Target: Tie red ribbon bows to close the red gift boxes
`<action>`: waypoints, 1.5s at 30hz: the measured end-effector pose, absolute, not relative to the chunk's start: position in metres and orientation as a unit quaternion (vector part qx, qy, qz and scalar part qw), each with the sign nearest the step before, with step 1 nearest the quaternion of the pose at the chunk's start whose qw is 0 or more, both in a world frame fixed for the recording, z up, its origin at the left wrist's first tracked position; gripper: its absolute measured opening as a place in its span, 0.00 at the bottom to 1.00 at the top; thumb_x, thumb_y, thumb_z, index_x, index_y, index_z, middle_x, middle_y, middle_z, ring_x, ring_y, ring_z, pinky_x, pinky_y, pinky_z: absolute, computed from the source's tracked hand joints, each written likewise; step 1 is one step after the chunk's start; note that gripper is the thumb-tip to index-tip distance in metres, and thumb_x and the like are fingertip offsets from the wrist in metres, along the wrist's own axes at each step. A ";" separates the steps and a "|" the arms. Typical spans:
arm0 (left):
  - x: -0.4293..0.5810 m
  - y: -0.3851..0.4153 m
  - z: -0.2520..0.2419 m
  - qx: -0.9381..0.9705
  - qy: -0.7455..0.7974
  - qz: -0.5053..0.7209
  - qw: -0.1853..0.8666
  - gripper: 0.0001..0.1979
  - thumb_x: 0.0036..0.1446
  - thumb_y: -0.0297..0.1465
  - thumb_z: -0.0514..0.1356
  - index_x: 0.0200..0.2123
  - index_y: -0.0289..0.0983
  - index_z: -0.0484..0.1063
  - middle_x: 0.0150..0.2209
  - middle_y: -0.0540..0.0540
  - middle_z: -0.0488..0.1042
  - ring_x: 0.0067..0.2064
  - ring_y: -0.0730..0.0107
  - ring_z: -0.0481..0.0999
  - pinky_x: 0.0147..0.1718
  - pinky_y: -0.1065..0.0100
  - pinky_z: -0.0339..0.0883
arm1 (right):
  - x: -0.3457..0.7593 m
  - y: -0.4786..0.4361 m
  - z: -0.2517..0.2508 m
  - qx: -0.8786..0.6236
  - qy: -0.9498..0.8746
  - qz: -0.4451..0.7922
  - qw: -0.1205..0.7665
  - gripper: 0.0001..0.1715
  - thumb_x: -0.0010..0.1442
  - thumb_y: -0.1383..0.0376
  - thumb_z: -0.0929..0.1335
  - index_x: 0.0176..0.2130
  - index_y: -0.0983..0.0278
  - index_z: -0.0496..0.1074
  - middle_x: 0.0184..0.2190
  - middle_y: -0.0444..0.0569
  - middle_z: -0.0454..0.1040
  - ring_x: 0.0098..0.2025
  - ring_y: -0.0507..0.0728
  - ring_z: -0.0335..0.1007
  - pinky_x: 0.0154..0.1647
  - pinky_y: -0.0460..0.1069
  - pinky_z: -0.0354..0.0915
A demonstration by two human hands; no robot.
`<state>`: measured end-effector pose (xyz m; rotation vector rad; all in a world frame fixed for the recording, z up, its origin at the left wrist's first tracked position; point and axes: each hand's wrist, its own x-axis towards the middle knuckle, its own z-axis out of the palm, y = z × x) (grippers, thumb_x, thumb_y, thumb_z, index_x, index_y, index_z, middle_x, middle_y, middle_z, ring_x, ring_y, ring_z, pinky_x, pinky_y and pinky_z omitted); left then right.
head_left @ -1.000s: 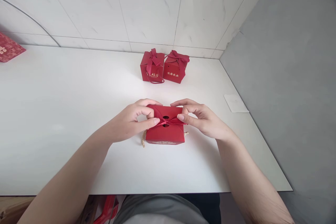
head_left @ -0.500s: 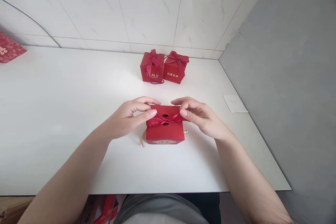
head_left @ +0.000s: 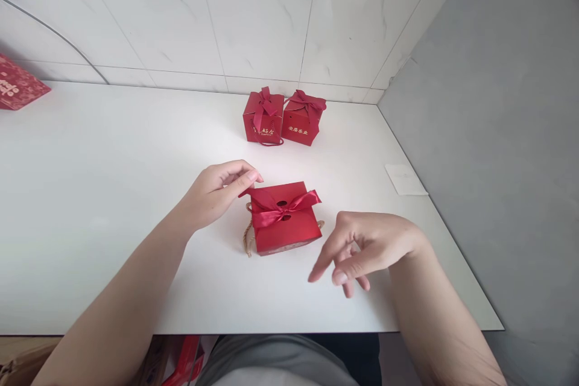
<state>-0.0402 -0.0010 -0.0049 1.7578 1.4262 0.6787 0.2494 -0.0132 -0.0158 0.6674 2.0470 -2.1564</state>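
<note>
A red gift box (head_left: 289, 235) with gold rope handles stands in front of me, turned slightly on the white table. A shiny red ribbon (head_left: 284, 212) is tied in a bow over its top, across small dark holes. At the box's far left corner, my left hand (head_left: 226, 190) has thumb and fingers closed in a pinch at the ribbon's left end; the exact contact is partly hidden. Off the box's near right corner, my right hand (head_left: 366, 250) hovers with bent fingers apart and pointing down, holding nothing.
Two smaller red boxes with bows, a left one (head_left: 263, 123) and a right one (head_left: 301, 126), stand by the tiled wall. A white paper square (head_left: 406, 180) lies near the right table edge. A patterned red item (head_left: 22, 84) sits at far left.
My right hand has let go of the bow and moved right and towards me. My left hand has shifted slightly left. The box has turned a little, its right side nearer the viewer's upper edge.
</note>
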 end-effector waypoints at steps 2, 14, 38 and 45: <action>-0.042 -0.001 -0.004 0.675 0.569 0.263 0.389 0.20 0.63 0.48 0.55 0.31 0.40 0.77 0.33 0.48 0.79 0.36 0.65 0.76 0.38 0.67 0.71 | 0.245 -0.012 -0.017 0.247 0.675 -0.695 0.020 0.22 0.64 0.56 0.69 0.54 0.62 0.77 0.30 0.48 0.81 0.32 0.55 0.80 0.21 0.43 0.71; -0.059 0.000 0.005 0.725 0.513 0.279 0.365 0.21 0.63 0.44 0.57 0.21 0.39 0.66 0.22 0.50 0.69 0.27 0.69 0.70 0.32 0.65 0.68 | 0.239 -0.006 -0.022 0.408 0.733 -0.462 -0.288 0.27 0.62 0.51 0.70 0.58 0.54 0.69 0.57 0.51 0.73 0.53 0.61 0.73 0.43 0.53 0.73; -0.027 -0.011 -0.011 0.790 0.439 0.227 0.363 0.03 0.56 0.26 0.57 0.34 0.40 0.67 0.59 0.44 0.67 0.58 0.57 0.70 0.48 0.59 0.70 | 0.209 -0.019 -0.028 0.399 0.691 -0.519 -0.309 0.10 0.65 0.53 0.69 0.40 0.56 0.70 0.62 0.46 0.65 0.70 0.59 0.52 0.68 0.60 0.55; -0.021 -0.011 -0.016 0.784 0.429 0.248 0.373 0.04 0.55 0.24 0.55 0.32 0.39 0.65 0.56 0.44 0.69 0.56 0.59 0.71 0.50 0.59 0.69 | 0.203 -0.022 -0.031 0.370 0.684 -0.536 -0.329 0.12 0.65 0.53 0.69 0.34 0.56 0.74 0.60 0.48 0.68 0.73 0.61 0.44 0.70 0.63 0.55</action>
